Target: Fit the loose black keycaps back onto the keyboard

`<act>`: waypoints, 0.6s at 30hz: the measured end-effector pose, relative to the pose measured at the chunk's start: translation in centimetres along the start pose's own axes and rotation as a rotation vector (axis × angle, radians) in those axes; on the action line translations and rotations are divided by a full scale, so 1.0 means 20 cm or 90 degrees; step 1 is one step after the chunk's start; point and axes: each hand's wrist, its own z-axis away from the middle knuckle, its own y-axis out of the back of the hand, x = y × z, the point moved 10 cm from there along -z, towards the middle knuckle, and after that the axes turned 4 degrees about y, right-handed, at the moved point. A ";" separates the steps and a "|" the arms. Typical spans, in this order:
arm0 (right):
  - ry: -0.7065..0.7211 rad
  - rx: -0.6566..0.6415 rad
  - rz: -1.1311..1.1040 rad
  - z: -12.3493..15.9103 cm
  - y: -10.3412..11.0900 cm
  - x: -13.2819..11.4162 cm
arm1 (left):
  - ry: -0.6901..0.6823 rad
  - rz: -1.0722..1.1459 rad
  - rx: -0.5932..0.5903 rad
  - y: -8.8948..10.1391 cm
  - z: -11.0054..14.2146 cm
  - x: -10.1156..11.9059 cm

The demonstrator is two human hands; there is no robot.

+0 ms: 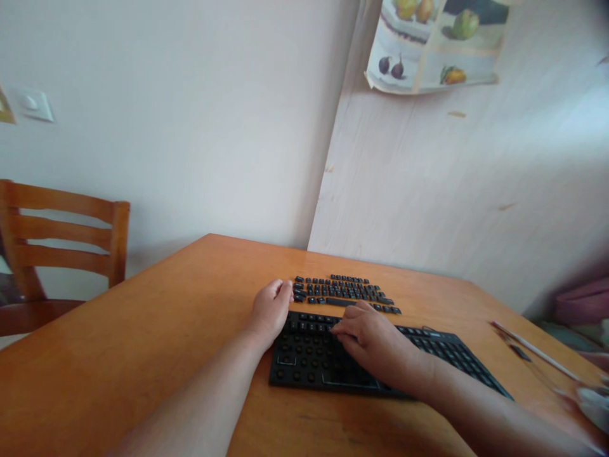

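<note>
A black keyboard lies on the wooden table, with keys in its upper rows and on its right part. Bare round key posts show in its lower left part. My right hand is over the middle of it, thumb and fingers pinched at a keycap in the number row, which they mostly cover. My left hand is closed by the keyboard's upper left corner; whatever its curled fingers hold is hidden. Just beyond, loose black keycaps lie in rows, among them a long space bar.
The wooden table reaches back to the wall. At its right side lie a thin stick, a small dark piece and a whitish object. A wooden chair stands at left. Fruit pictures hang above.
</note>
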 end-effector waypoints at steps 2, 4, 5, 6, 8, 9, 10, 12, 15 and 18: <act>-0.002 0.004 0.000 0.00 0.01 0.00 | -0.002 -0.001 0.000 0.00 0.00 0.00; 0.002 0.002 -0.002 0.00 0.00 0.00 | -0.002 0.000 -0.002 0.00 0.00 0.00; 0.004 0.002 -0.002 0.00 0.00 0.00 | -0.002 0.000 -0.003 0.00 0.00 0.00; 0.005 0.003 -0.002 0.00 0.00 0.00 | -0.002 0.001 -0.005 0.00 0.00 0.00; 0.005 0.006 0.000 0.00 0.00 0.00 | -0.002 0.000 -0.005 0.00 0.00 0.00; 0.004 0.007 0.000 0.00 0.00 0.00 | -0.001 0.000 -0.004 0.00 0.00 0.00; 0.004 0.007 0.000 0.00 0.00 0.00 | 0.000 -0.001 -0.004 0.00 0.00 0.00; 0.002 0.007 -0.002 0.00 0.00 0.00 | 0.003 -0.002 -0.004 0.00 0.00 0.01; -0.001 0.009 -0.006 0.00 0.00 0.00 | 0.003 -0.001 -0.006 0.00 0.01 0.01; 0.004 0.013 -0.013 0.00 0.01 0.00 | 0.003 -0.008 -0.004 0.00 0.01 0.01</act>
